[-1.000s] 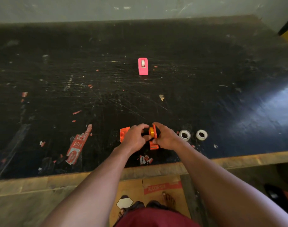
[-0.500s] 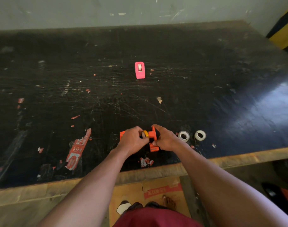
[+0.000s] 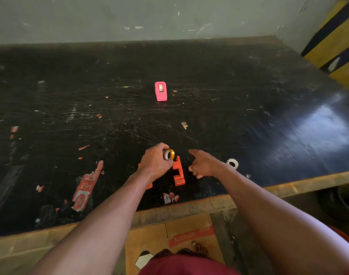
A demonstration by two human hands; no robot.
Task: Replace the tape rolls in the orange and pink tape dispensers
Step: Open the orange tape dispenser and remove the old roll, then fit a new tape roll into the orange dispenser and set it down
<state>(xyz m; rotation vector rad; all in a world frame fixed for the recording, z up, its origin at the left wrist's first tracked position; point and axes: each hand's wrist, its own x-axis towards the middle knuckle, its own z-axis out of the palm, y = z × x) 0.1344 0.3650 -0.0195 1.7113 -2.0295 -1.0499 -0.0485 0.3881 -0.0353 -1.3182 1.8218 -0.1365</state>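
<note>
My left hand [image 3: 155,162] is closed around a small yellow tape roll [image 3: 169,154], held just above the table. Below and right of it lies one half of the orange tape dispenser [image 3: 178,171] on the black table [image 3: 209,96]; another orange piece [image 3: 149,185] peeks out under my left wrist. My right hand [image 3: 204,163] hovers to the right of the orange part, fingers spread, holding nothing. A white tape roll [image 3: 232,163] lies flat just beyond my right wrist. The pink tape dispenser [image 3: 160,91] stands far back at the table's middle with a roll inside.
Torn red label scraps [image 3: 88,183] and small bits of debris litter the near left of the table. The wooden front edge [image 3: 189,207] runs under my forearms. A yellow and dark striped wall [image 3: 336,42] rises at the far right. Cardboard [image 3: 169,235] lies on the floor below.
The yellow roll has come out of the orange dispenser in my left hand. My right hand let go of the dispenser and opened to the right. Only one white roll shows now.
</note>
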